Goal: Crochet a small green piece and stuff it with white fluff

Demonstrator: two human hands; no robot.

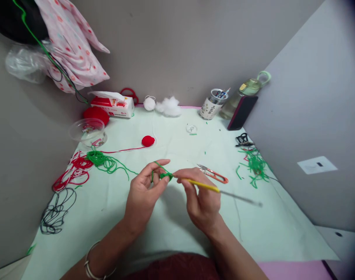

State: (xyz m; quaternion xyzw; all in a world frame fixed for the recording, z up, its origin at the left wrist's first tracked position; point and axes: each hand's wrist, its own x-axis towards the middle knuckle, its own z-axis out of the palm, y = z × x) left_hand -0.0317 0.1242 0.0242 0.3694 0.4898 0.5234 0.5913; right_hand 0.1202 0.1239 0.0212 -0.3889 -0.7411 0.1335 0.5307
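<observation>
My left hand (144,192) pinches a small piece of green crochet work (166,176) between thumb and fingers, with green yarn looped over the raised index finger. My right hand (203,196) grips the yellow handle of a crochet hook (205,185). Its tip end meets the green piece, though my fingers hide the tip, while the metal shaft points off to the right. From the left hand, a strand runs to a loose tangle of green yarn (103,160). Orange thread snips (215,175) lie just beyond the right hand.
A red ball (148,141), white stuffing (169,106) and a tissue box (115,105) sit further back. Clear tub (93,136), red yarn (75,171) and black cord (56,214) are left. On the right are a pen can (211,107), bottle (241,95), phone (243,112) and green scraps (256,165).
</observation>
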